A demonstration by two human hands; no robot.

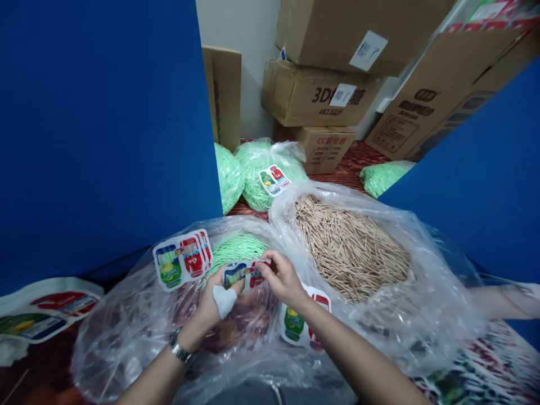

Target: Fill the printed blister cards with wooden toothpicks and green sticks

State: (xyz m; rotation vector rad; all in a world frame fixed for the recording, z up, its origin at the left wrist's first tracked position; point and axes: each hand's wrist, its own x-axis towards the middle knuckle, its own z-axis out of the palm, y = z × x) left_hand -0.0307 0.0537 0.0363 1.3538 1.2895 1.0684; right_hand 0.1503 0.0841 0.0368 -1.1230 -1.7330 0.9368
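My left hand (215, 298) wears a metal wristwatch, has a white scrap of cloth or tissue at its thumb, and grips a small printed pouch (236, 274) with bottle pictures. At the pouch's right end, the fingers of my right hand (280, 278) are pinched on its edge. Behind the pouch, thin green sticks (240, 247) lie in an open clear plastic bag (139, 315). Several like pouches (183, 260) rest on that bag to the left, printed with a green bottle and a red one. Another pouch (294, 324) lies partly hidden under my right forearm.
Brown sticks (350, 247) fill a second open bag at right. Green-filled bags (265, 163) stand behind, one with a pouch (274, 180) on top. Cardboard boxes (324, 95) are stacked at the back. Blue panels (101, 124) flank both sides. A pouch stack (46, 309) sits lower left.
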